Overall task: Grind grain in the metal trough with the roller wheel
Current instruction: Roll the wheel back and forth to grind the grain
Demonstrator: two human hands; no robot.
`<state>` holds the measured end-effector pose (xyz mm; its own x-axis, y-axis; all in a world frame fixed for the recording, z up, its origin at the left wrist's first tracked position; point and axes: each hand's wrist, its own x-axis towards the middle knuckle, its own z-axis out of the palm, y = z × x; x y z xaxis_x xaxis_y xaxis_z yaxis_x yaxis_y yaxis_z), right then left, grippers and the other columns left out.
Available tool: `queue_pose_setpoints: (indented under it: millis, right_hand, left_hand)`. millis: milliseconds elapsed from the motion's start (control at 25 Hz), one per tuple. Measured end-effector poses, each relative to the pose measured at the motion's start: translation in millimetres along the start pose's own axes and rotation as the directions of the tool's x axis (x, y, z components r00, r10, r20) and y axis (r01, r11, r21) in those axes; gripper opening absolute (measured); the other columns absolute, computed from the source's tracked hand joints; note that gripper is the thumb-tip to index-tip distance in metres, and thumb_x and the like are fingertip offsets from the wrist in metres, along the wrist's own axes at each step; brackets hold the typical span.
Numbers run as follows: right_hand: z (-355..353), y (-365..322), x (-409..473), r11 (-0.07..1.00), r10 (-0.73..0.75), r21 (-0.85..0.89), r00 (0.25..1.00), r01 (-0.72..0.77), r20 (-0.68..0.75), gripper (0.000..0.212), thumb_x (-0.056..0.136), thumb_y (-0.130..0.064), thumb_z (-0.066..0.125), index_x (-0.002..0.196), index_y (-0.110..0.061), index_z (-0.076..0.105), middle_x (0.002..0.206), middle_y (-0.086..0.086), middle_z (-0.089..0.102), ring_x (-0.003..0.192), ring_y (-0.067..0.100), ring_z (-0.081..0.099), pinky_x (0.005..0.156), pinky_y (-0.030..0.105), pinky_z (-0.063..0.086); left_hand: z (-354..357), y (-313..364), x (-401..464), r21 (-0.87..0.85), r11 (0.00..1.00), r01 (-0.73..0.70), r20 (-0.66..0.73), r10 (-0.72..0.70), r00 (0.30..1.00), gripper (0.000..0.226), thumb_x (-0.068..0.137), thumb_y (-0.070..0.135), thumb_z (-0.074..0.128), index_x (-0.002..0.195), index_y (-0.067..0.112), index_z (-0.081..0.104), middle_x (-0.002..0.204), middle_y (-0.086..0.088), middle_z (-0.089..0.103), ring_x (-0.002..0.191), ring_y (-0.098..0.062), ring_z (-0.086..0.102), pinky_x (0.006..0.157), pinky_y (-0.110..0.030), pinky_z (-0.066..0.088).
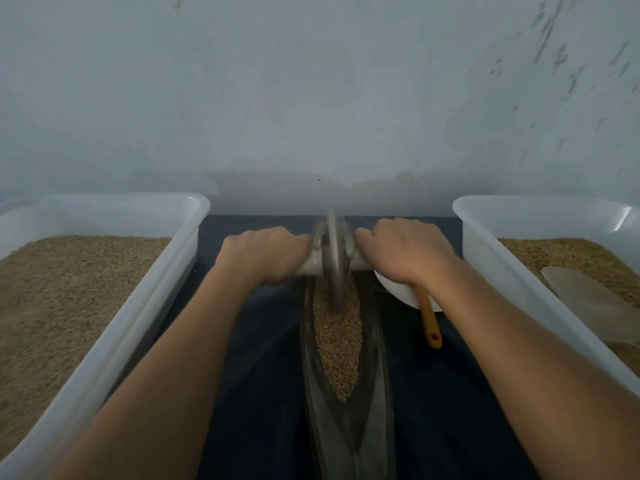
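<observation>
Fingers of left hand (pixel 263 254) and right hand (pixel 405 251) curl tight round the pale axle handle (pixel 310 268), one each side of the roller wheel (pixel 333 254). Wheel stands upright in the metal trough (pixel 375 368), far end, motion-blurred. Dark cloth tabletop (pixel 256 358), scuffed pale wall (pixel 311 98) behind trough. Fingertips hidden under the handle. Grain (pixel 337 344): tan, granular, lying in the boat-shaped trough nearer than the wheel. Translucent plastic bins left (pixel 104 341) and right (pixel 519 289) of trough, both grain-filled. White dish (pixel 398 289) and orange spoon (pixel 429 320) right of trough, partly covered by right wrist.
</observation>
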<state>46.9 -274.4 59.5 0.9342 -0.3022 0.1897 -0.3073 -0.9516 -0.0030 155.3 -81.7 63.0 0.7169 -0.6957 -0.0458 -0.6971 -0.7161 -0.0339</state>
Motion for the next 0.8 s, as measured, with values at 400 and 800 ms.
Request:
queue_pose_setpoints:
  millis: [400,800]
  right_hand:
    - [9.5,-18.1,-99.4,0.999,-0.04,-0.006,0.944,0.041,-0.327,0.055,0.099,-0.047,0.002,0.061,-0.031,0.037,0.054,-0.007,0.042,0.048,0.008,0.043,0.049,0.03,0.04]
    - [-2.6,6.9,14.7,0.997,-0.074,0.0,0.971,0.076,0.227,0.028,0.096,-0.035,0.026,0.089,-0.019,0.048,0.085,0.008,0.058,0.073,0.022,0.054,0.061,0.036,0.032]
  left_hand:
    - [38.4,28.1,-88.8,0.238,0.966,0.105,-0.481,0.023,0.876,0.034,0.098,0.024,0.032,0.066,0.018,0.04,0.056,0.008,0.038,0.046,-0.014,0.034,0.047,-0.025,0.018]
    - [-2.5,-3.3,22.7,-0.404,0.907,0.119,0.195,-0.042,0.98,0.041,0.099,0.039,0.034,0.071,0.019,0.057,0.054,-0.007,0.062,0.047,-0.023,0.051,0.057,-0.031,0.044]
